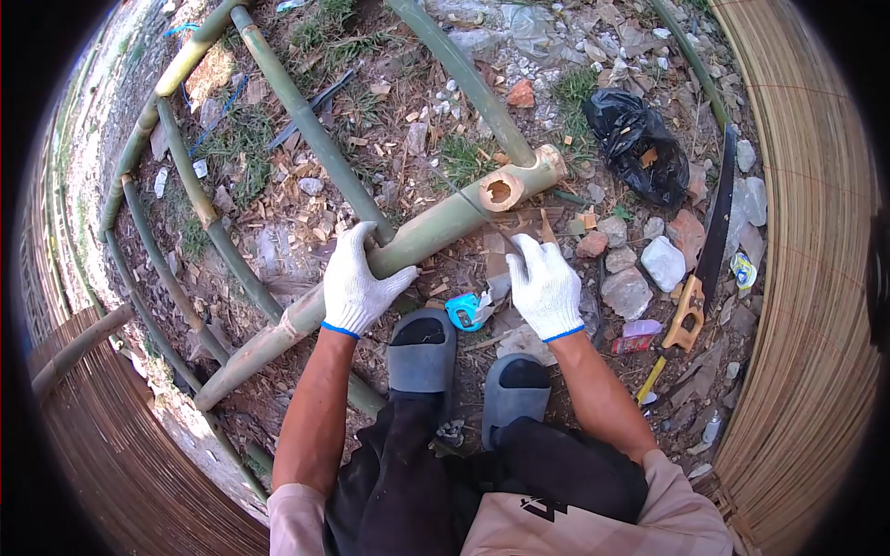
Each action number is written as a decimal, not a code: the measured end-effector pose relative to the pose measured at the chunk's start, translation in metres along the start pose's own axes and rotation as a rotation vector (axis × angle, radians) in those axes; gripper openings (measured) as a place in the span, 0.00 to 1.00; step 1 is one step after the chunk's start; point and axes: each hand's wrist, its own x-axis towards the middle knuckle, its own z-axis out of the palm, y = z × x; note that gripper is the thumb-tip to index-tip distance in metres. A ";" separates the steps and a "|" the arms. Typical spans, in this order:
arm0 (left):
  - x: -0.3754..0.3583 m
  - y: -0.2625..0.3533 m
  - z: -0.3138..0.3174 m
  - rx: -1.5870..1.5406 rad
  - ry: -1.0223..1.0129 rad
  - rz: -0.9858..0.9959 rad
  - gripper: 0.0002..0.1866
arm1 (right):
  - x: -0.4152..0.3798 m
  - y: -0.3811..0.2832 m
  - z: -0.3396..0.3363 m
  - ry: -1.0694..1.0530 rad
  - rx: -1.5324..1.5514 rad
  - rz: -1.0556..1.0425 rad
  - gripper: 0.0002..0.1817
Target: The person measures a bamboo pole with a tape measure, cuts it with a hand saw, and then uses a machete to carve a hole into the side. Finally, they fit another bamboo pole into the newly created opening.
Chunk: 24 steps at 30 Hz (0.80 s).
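A thick green bamboo pole (436,232) lies slantwise in front of me, with a round hole cut near its far right end. My left hand (357,283), in a white glove, grips the pole from above, thumb and fingers spread around it. A thinner green bamboo pole (311,125) meets the thick one right by those fingers. My right hand (545,287), also gloved, is closed just below the hole. From it a thin, dark, blade-like tool (468,199) reaches up across the pole; its handle is hidden in the fingers.
A handsaw (688,310) with a wooden handle lies at right, near a black plastic bag (640,148) and several stones (663,263). A blue tape measure (466,312) lies by my feet. Bamboo framing (199,195) stretches left; a slatted bamboo panel (797,232) borders the right.
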 end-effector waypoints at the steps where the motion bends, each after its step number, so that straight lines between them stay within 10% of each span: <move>1: -0.003 -0.007 -0.004 -0.032 -0.035 -0.030 0.42 | -0.002 -0.001 -0.002 0.011 -0.003 -0.001 0.15; 11: -0.009 -0.020 -0.004 0.249 -0.119 0.026 0.37 | -0.002 -0.037 -0.018 0.311 0.091 -0.038 0.15; 15: -0.008 -0.022 -0.003 0.274 -0.140 0.035 0.37 | -0.002 -0.011 0.021 -0.030 -0.105 0.280 0.14; 22: -0.010 -0.028 0.003 0.315 -0.127 0.056 0.39 | 0.025 -0.046 -0.030 0.287 0.220 -0.025 0.12; 24: -0.008 -0.026 0.001 0.304 -0.127 0.056 0.39 | 0.022 -0.038 -0.002 0.048 0.025 0.278 0.12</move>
